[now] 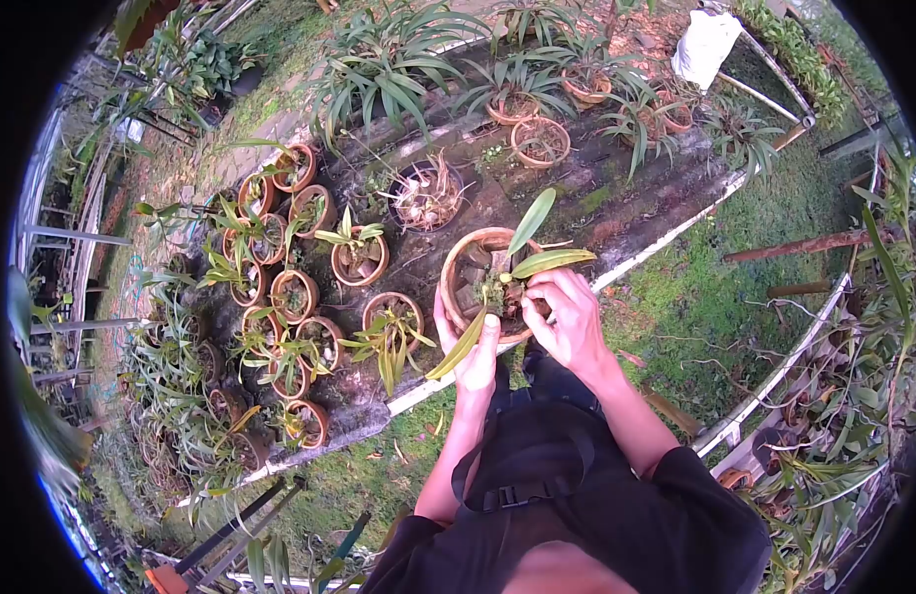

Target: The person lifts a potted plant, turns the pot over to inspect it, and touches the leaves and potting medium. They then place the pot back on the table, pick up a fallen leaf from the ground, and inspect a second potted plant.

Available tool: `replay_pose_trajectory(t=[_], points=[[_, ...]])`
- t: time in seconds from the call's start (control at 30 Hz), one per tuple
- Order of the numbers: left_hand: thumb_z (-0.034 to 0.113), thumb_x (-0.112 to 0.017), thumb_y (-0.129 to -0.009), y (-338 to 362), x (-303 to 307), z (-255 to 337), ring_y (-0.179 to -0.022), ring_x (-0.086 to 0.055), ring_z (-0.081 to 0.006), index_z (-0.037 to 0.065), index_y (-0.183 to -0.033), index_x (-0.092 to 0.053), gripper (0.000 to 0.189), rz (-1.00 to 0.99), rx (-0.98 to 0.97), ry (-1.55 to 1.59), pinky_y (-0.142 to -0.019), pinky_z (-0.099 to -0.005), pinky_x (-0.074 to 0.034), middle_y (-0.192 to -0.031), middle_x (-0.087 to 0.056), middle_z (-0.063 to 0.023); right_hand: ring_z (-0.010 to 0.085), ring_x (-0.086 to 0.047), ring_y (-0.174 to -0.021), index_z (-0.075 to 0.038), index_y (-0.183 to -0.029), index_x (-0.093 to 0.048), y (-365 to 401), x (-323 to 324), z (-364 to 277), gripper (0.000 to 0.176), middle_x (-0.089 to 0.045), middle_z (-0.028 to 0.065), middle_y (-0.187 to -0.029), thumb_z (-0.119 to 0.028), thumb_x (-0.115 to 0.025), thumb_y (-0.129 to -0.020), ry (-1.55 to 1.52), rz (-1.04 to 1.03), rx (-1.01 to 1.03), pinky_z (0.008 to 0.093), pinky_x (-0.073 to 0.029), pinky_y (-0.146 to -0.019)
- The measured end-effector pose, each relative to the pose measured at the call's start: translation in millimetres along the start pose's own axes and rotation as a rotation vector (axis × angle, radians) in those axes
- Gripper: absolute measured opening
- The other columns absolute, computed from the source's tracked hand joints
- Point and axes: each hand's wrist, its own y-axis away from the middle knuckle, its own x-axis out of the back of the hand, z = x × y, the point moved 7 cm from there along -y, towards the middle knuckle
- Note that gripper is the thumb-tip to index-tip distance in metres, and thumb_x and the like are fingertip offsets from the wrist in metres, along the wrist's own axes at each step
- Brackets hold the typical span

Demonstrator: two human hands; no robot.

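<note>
A round clay pot (448, 282) at the table's near edge holds a plant with a few broad leaves (553, 261) and dark chunky filling. My left hand (472, 358) grips the pot's near-left side, its thumb over the rim beside a yellowish leaf (462, 348). At the pot's right side, my right hand (569, 319) has its fingers bent together in a pinch by the base of the plant. What lies between those fingertips is hidden. Just left of the pot stands a smaller clay pot (419, 315) with drooping yellow-green leaves.
Several small potted plants (294, 296) crowd the table's left part. A dark bowl (448, 223) of pale bulbs and roots sits behind the pot. Farther back are a clay pot (540, 142), long-leaved plants (384, 64) and a white bag (704, 49). Grass (666, 327) borders the table's pale edge.
</note>
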Motion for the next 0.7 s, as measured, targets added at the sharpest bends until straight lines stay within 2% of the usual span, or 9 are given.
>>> replay_pose_trajectory(t=[0.07,0.13,0.27,0.4,0.5,0.53,0.63,0.67,0.7], points=[[0.014,-0.077,-0.092,1.5,-2.3,0.2,-0.134,-0.048,-0.0263,0.005,-0.161,-0.015,0.093,0.002,0.023,0.007,-0.112,-0.0401,-0.042,-0.159,-0.034,-0.0187,0.0317,-0.064,-0.085,-0.001,-0.093,-0.064,0.2,-2.7,-6.9,0.015,-0.067,0.0108,-0.101,-0.005,-0.073,-0.082,-0.092,-0.027,0.019,0.0409,-0.048,-0.077],[0.014,-0.077,-0.092,2.7,-5.3,-0.2,-0.134,-0.048,-0.0261,0.005,-0.161,-0.015,0.093,0.004,0.035,0.012,-0.111,-0.0398,-0.043,-0.159,-0.034,-0.0188,0.0313,-0.065,-0.086,-0.001,-0.093,-0.064,1.8,-12.1,-9.3,0.014,-0.068,0.0109,-0.103,-0.005,-0.072,-0.083,-0.152,-0.108,0.041,0.041,-0.048,-0.077],[0.012,-0.071,-0.097,0.1,-3.7,-2.7,-0.117,-0.059,-0.0222,0.009,-0.16,-0.021,0.08,0.013,-0.013,-0.009,-0.097,-0.0362,-0.053,-0.141,-0.052,-0.0141,0.0321,-0.067,-0.082,-0.001,-0.096,-0.063,5.4,-21.0,-4.3,0.013,-0.069,0.0115,-0.099,-0.006,-0.071,-0.087,-0.257,-0.172,-0.047,0.0404,-0.051,-0.074],[0.01,-0.068,-0.099,3.6,-10.1,4.3,-0.119,-0.058,-0.0205,0.009,-0.159,-0.023,0.076,0.011,0.011,0.041,-0.1,-0.037,-0.051,-0.142,-0.051,-0.014,0.0308,-0.07,-0.078,0.001,-0.098,-0.063,8.2,-23.9,-2.1,0.011,-0.071,0.013,-0.095,-0.006,-0.069,-0.092,-0.382,-0.176,-0.139,0.038,-0.055,-0.069],[0.01,-0.066,-0.1,5.1,-9.4,3.5,-0.123,-0.055,-0.019,0.01,-0.16,-0.024,0.073,0.025,0.049,0.048,-0.104,-0.0375,-0.048,-0.144,-0.049,-0.0131,0.026,-0.073,-0.079,0.002,-0.1,-0.064,11.7,-23.6,8.0,0.009,-0.072,0.0141,-0.094,-0.005,-0.067,-0.095,-0.495,-0.199,-0.323,0.0356,-0.056,-0.07],[0.01,-0.066,-0.1,4.2,-7.1,0.6,-0.123,-0.055,-0.0184,0.01,-0.16,-0.024,0.073,0.04,0.052,0.012,-0.105,-0.0373,-0.047,-0.145,-0.049,-0.0124,0.0217,-0.073,-0.08,0.004,-0.103,-0.065,11.3,-23.4,9.1,0.01,-0.073,0.0143,-0.092,-0.004,-0.066,-0.096,-0.553,-0.177,-0.329,0.0343,-0.056,-0.071],[0.009,-0.065,-0.101,4.6,-1.1,-9.2,-0.124,-0.054,-0.0172,0.011,-0.161,-0.024,0.073,0.058,0.058,0.012,-0.106,-0.0362,-0.045,-0.145,-0.048,-0.01,0.021,-0.073,-0.076,0.004,-0.103,-0.065,11.6,-19.5,14.1,0.009,-0.073,0.0139,-0.092,-0.003,-0.065,-0.096,-0.565,-0.148,-0.312,0.0339,-0.056,-0.069],[0.009,-0.065,-0.101,4.9,0.3,-10.7,-0.123,-0.053,-0.0169,0.011,-0.161,-0.023,0.073,0.064,0.058,0.03,-0.107,-0.0357,-0.045,-0.145,-0.048,-0.0092,0.0251,-0.071,-0.077,0.004,-0.101,-0.065,11.5,-13.1,13.9,0.009,-0.071,0.0141,-0.091,-0.002,-0.066,-0.094,-0.511,-0.153,-0.371,0.0362,-0.055,-0.07],[0.008,-0.064,-0.101,5.2,-0.7,-9.6,-0.123,-0.053,-0.0167,0.011,-0.161,-0.023,0.073,0.072,0.072,0.052,-0.107,-0.0356,-0.045,-0.145,-0.048,-0.0088,0.0273,-0.07,-0.079,0.004,-0.1,-0.066,5.9,-1.1,7.2,0.009,-0.069,0.0142,-0.091,-0.002,-0.066,-0.093,-0.396,-0.132,-0.285,0.0375,-0.054,-0.071]])
